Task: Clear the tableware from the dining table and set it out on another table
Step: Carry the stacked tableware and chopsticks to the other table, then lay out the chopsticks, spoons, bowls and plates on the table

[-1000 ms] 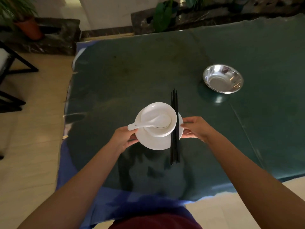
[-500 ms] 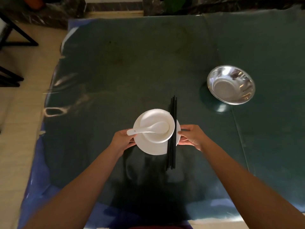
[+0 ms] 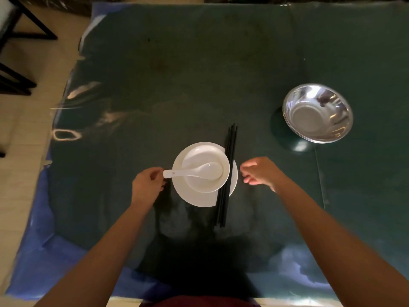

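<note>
A white plate (image 3: 194, 199) lies on the dark green table (image 3: 199, 74). A white bowl (image 3: 199, 156) stands on the plate, and a white spoon (image 3: 199, 170) rests in the bowl with its handle pointing left. Black chopsticks (image 3: 228, 173) lie across the plate's right side. My left hand (image 3: 147, 185) is just left of the plate, fingers loosely curled near the spoon handle's tip, holding nothing. My right hand (image 3: 259, 171) hovers a little to the right of the plate, fingers relaxed and apart from it.
A steel bowl (image 3: 317, 113) stands on the table at the right. A blue cloth (image 3: 44, 251) shows under the green cover along the left and near edges. Black chair legs (image 3: 20, 36) stand on the tiled floor at the far left.
Both hands have let go of the plate's rim and drawn slightly outward. The plate with bowl, spoon and chopsticks now rests on the table. The view has tilted further down.
</note>
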